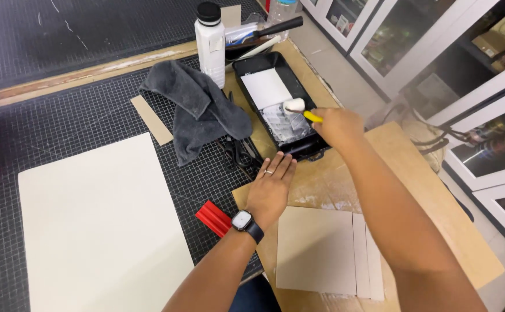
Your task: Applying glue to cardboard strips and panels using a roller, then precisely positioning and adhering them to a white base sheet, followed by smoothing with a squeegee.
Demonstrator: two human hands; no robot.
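Cardboard pieces (322, 248) lie nearest, on a brown board (431, 214). Left hand (271, 188) rests flat beside them, fingers spread slightly. Right hand (336, 126) is closed around a yellow-handled paint roller (294, 106), its white head over the black paint tray (275, 104), beside a grey cloth (197, 110).

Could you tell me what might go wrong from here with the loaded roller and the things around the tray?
1. The small roller in the right hand looks wet with white paste; carried out of the black tray, it might drip on the brown board.
2. The grey cloth lies right beside the tray and could pick up paste.
3. The left hand rests flat close to the tray, so it might get smeared.
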